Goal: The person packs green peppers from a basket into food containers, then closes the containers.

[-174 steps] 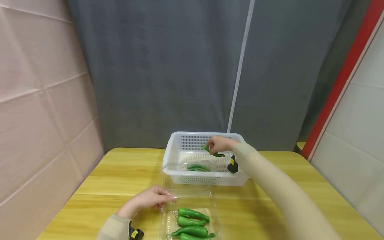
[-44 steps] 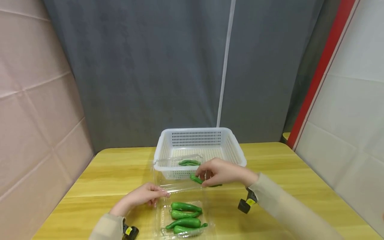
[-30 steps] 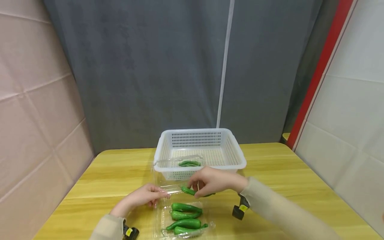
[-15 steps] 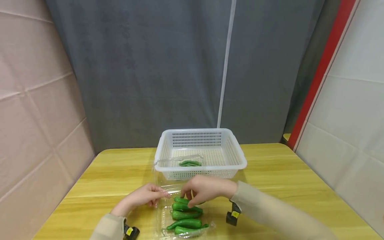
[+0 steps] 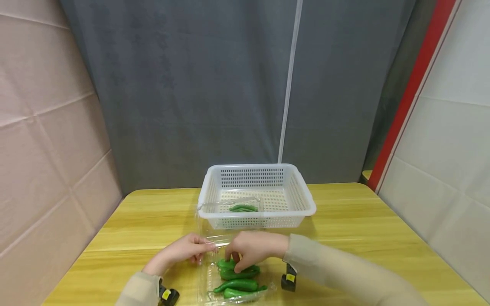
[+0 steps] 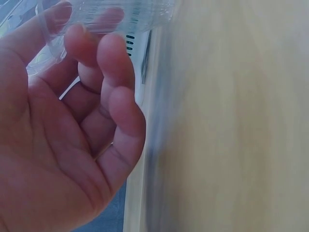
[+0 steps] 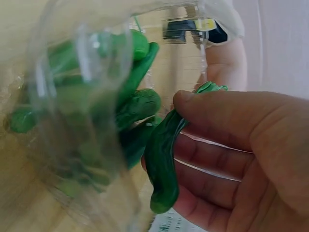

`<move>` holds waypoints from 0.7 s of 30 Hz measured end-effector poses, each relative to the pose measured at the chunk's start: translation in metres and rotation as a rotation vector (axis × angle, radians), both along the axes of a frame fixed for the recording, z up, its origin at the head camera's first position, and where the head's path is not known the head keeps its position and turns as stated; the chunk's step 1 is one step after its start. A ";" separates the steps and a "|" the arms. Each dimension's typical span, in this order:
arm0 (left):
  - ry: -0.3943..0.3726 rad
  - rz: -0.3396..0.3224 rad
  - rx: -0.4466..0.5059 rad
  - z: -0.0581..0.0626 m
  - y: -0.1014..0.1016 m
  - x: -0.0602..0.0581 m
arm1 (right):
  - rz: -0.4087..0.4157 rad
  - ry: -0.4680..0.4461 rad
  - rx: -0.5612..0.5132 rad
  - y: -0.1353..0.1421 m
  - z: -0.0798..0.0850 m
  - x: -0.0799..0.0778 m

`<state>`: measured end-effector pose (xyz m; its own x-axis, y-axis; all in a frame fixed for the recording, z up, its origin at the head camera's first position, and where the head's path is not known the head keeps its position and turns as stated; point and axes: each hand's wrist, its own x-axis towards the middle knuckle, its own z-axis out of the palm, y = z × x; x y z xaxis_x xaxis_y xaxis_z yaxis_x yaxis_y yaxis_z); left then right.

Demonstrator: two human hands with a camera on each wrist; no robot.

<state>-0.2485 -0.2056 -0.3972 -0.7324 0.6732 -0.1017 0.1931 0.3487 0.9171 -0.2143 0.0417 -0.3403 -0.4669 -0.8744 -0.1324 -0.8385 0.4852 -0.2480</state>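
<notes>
While pinching a clear box (image 5: pixel 211 276) by its left edge between thumb and fingers of the left hand (image 5: pixel 189 247), pinching a small green pepper (image 7: pixel 164 159) between thumb and fingers of the right hand (image 5: pixel 252 246). Gripping it near one end, with the curved other end free below the thumb. Holding it low over the open box, just beside other green peppers (image 5: pixel 239 284) lying crosswise there; cannot tell if touching them. Can see a white basket (image 5: pixel 291 212) beyond the box on a wooden table (image 5: pixel 344 221), with a few thin peppers (image 5: pixel 243 208) inside, showing through the clear lid (image 5: pixel 229 233). Wearing beige sleeves (image 5: pixel 325 263). Facing a grey curtain (image 5: pixel 214 85), with a red band (image 5: pixel 413 97) at right.
</notes>
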 end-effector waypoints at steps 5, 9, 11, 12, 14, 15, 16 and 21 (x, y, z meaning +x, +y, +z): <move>-0.002 -0.004 0.003 -0.002 0.000 0.000 | 0.020 0.038 0.032 -0.005 -0.006 -0.001; 0.005 -0.007 -0.004 -0.002 0.000 0.000 | 0.022 0.044 0.046 -0.007 -0.010 -0.001; 0.010 -0.010 -0.008 -0.002 0.001 0.000 | 0.012 0.040 0.051 -0.008 -0.012 -0.001; 0.013 -0.011 -0.009 -0.002 0.001 -0.001 | 0.005 0.034 0.051 -0.008 -0.013 -0.001; 0.014 -0.010 -0.010 -0.002 0.001 -0.001 | -0.005 0.024 0.052 -0.009 -0.015 -0.001; 0.016 -0.010 -0.010 -0.001 0.001 -0.001 | -0.009 0.021 0.051 -0.009 -0.015 -0.001; 0.015 -0.010 -0.011 -0.001 0.001 -0.001 | -0.010 0.025 0.051 -0.009 -0.016 -0.001; 0.014 -0.005 -0.012 -0.001 0.001 0.000 | -0.004 0.053 0.050 -0.010 -0.017 0.000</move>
